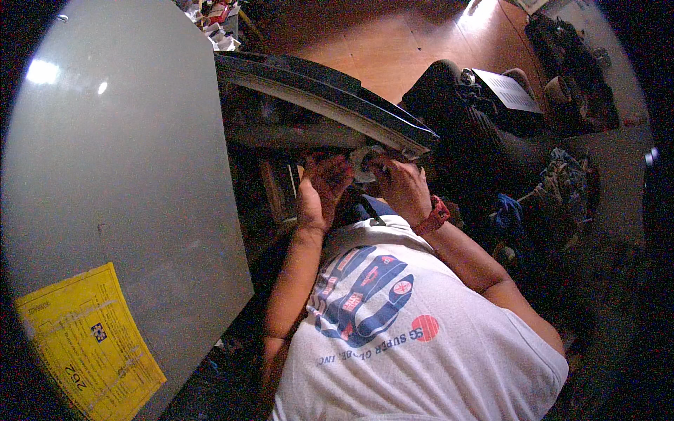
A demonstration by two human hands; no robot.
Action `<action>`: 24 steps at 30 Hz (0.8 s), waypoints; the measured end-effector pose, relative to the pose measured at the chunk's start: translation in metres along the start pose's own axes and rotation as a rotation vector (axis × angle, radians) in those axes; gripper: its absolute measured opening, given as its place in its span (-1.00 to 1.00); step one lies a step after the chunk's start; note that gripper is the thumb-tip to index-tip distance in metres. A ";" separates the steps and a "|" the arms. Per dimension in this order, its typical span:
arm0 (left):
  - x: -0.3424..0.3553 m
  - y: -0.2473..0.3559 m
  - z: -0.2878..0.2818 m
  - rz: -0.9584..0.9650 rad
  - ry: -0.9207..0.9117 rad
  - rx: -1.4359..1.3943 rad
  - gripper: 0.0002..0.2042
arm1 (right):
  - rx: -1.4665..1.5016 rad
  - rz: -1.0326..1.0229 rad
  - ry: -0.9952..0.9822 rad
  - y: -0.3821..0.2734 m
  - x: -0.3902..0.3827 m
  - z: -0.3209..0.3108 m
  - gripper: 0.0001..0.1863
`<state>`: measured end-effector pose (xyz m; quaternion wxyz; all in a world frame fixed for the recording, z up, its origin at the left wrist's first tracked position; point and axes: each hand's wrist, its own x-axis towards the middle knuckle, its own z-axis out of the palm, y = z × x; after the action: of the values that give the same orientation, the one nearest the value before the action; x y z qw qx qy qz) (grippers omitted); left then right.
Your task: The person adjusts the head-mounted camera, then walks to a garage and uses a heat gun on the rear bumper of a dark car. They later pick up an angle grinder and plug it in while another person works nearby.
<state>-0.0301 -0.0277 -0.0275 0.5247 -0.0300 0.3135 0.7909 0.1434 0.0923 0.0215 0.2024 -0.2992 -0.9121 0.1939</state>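
Observation:
My left hand (324, 184) has its fingers curled beneath the long dark frame (302, 77) with a pale inner edge; what they hold, if anything, I cannot make out. Just to its right, my right hand (405, 184) grips a small pale crumpled piece (365, 161), like cloth or paper, at the lower part of that frame. A red watch (434, 214) is on my right wrist. The space under the frame is dark, and its contents are hard to tell.
A large grey panel (119, 161) with a yellow label (88, 344) fills the left side. At right are a white sheet (505, 91) on dark shapes and heaped cloths (554, 189). A wooden surface (372, 38) and clutter (214, 21) lie at the back.

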 end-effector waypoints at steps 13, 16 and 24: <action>-0.012 0.014 0.009 -0.124 -0.142 -0.219 -0.24 | -0.173 -0.105 0.023 0.013 -0.009 0.009 -0.66; -0.008 0.013 -0.005 -0.150 -0.277 -0.305 -0.30 | 0.245 -0.024 -0.080 -0.001 -0.008 -0.014 -0.64; -0.032 -0.003 -0.073 0.246 0.070 0.703 -0.64 | 0.074 -0.055 0.575 -0.002 0.049 -0.084 -0.80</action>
<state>-0.0331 -0.0914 -0.0751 0.3927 0.1629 0.5851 0.6906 0.1470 0.1404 0.1053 0.4686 -0.3093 -0.8175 0.1284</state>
